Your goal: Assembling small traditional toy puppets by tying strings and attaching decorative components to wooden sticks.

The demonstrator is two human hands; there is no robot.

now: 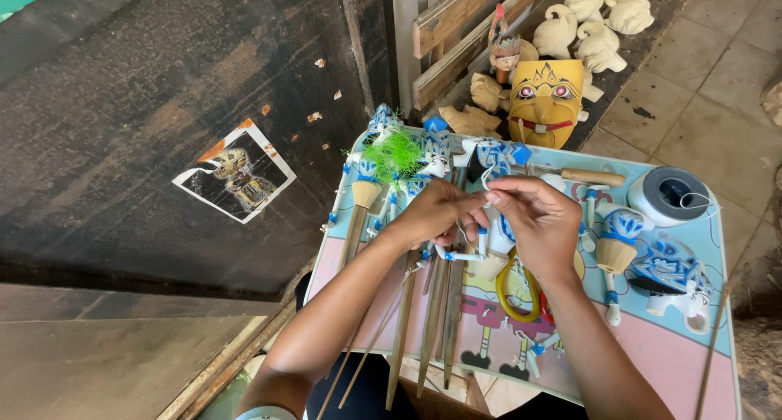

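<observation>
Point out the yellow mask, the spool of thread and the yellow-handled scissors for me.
yellow mask (544, 102), head view, on its nose and cheeks.
spool of thread (669, 195), head view, on its white rim.
yellow-handled scissors (503, 294), head view, on the left handle loop.

Blue-and-white puppet parts (652, 261), bright green tuft (393, 153), yellow mask (544, 102) with red eyes, pink-and-blue tray (668, 359).

There is 1 view, from a camera worn on the person's head, looking steeply down and slightly forward over both forearms. It sits close above the small pink and blue table (676, 363), which fills the lower right, with the hands meeting near the centre of the frame. Its upper edge reaches the tiled floor (700, 94) beyond, while dark boards (163, 86) fill the left.
</observation>
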